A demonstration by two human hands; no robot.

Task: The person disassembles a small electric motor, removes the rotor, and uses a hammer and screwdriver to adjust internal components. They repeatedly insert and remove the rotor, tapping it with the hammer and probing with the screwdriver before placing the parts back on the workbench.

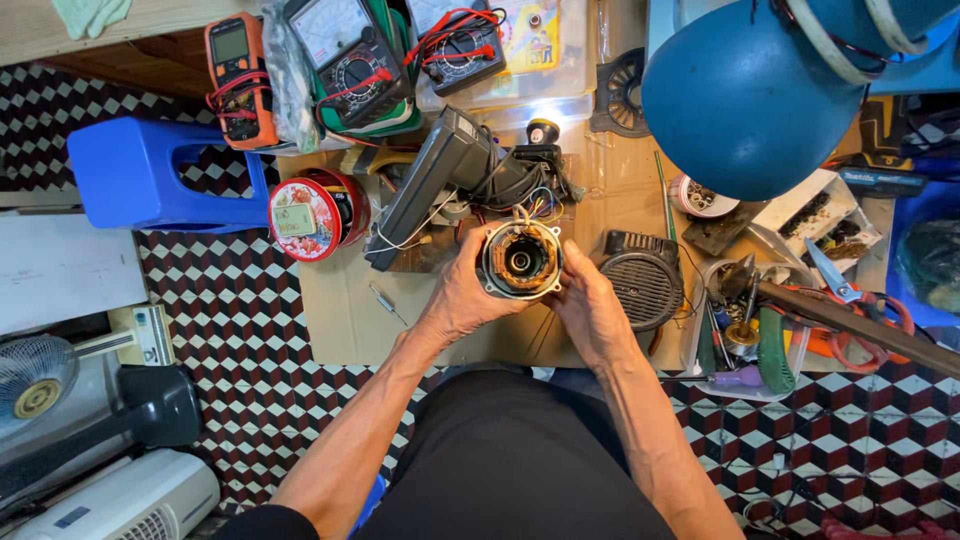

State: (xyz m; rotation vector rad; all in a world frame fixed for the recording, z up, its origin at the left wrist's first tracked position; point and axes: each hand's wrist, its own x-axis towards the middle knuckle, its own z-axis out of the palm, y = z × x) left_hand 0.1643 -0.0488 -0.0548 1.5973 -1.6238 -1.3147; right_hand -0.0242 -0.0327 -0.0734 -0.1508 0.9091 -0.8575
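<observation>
A round motor stator with copper windings and a silver housing is held up over a sheet of cardboard. My left hand grips its left side. My right hand supports its right side with the fingers on the rim. Thin coloured wires run from the top of the stator toward a dark grey tool body lying behind it. A black vented motor cover rests just right of my right hand.
Several multimeters lie at the back. A red tin and a blue plastic stool stand at left. A big blue lamp shade hangs at upper right. A tray of hand tools and scissors sit at right. A small screwdriver lies on the cardboard.
</observation>
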